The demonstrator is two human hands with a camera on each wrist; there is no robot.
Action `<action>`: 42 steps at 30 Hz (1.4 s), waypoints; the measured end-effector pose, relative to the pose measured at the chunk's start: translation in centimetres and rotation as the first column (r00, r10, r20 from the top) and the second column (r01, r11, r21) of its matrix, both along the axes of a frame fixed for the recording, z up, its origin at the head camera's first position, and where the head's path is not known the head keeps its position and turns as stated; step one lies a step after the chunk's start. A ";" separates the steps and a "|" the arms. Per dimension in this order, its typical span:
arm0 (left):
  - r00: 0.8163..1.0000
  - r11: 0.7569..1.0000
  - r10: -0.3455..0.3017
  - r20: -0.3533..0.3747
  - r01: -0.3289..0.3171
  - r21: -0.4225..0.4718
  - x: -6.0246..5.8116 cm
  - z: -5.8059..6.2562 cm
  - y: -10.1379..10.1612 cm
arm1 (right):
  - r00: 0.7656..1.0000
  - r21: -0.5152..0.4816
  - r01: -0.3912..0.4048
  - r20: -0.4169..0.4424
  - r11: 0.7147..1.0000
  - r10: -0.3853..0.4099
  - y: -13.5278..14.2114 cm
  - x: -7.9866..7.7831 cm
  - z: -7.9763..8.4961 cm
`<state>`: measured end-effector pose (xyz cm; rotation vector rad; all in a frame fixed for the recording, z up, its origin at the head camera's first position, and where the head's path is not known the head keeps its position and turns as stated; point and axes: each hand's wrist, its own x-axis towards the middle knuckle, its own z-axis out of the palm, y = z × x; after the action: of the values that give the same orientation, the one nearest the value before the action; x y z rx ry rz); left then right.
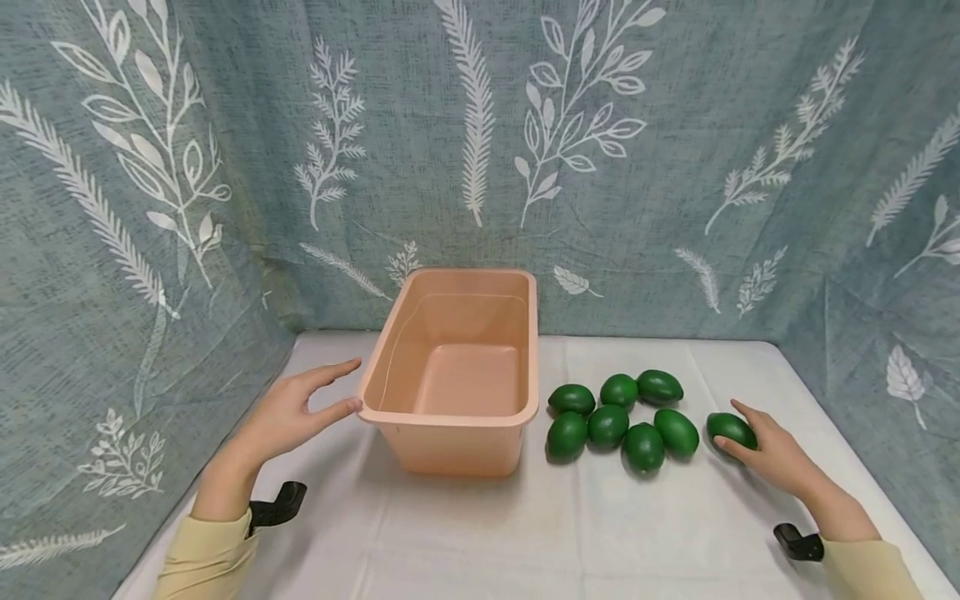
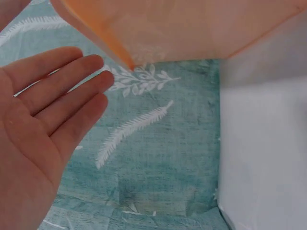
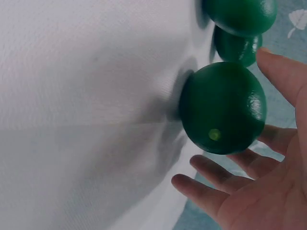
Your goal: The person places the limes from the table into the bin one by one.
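Note:
A peach-coloured plastic bin [image 1: 456, 446] stands on the white cloth. Beside its near left corner is my left hand [image 1: 288, 412], fingers straight and nothing in the palm; the thumb tip reaches right to the rim. The left wrist view shows the same hand [image 2: 48, 110] flat beneath the bin's wall [image 2: 192, 28]. At the right, a shiny dark green lime [image 1: 731, 432] lies on the cloth, apart from several other limes [image 1: 607, 427]. My right hand [image 1: 780, 454] is spread around it. In the right wrist view, thumb and loosely extended fingers flank this lime [image 3: 223, 108].
The bin's inner floor [image 1: 472, 379] is bare. Blue-green curtains [image 1: 420, 167] with white leaf prints enclose the white-covered table [image 1: 480, 542] at the back and both sides. Black wrist cameras [image 1: 279, 504] sit on both arms, below pale yellow sleeves [image 1: 206, 554].

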<state>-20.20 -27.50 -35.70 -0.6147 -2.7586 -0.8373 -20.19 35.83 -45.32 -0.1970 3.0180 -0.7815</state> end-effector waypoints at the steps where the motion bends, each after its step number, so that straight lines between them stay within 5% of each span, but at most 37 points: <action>1: 1.000 1.000 0.001 0.005 0.000 -0.001 0.0 0.1 0.1 | 1.000 -0.002 0.001 -0.001 1.000 -0.001 0.0 0.0 -0.1; 28: 0.989 0.992 -0.036 0.143 0.018 0.124 0.1 1.0 0.7 | 0.998 0.052 0.036 -0.055 0.998 -0.033 0.1 -0.6 -0.3; 42: 0.984 0.992 -0.029 0.174 0.007 0.125 0.0 0.9 0.9 | 0.997 -0.039 0.068 -0.040 0.997 -0.070 -0.4 -0.2 0.7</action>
<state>-20.19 -26.64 -34.79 -0.5684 -2.8305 -1.1078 -20.36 35.44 -44.63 -0.1116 3.0656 -0.8497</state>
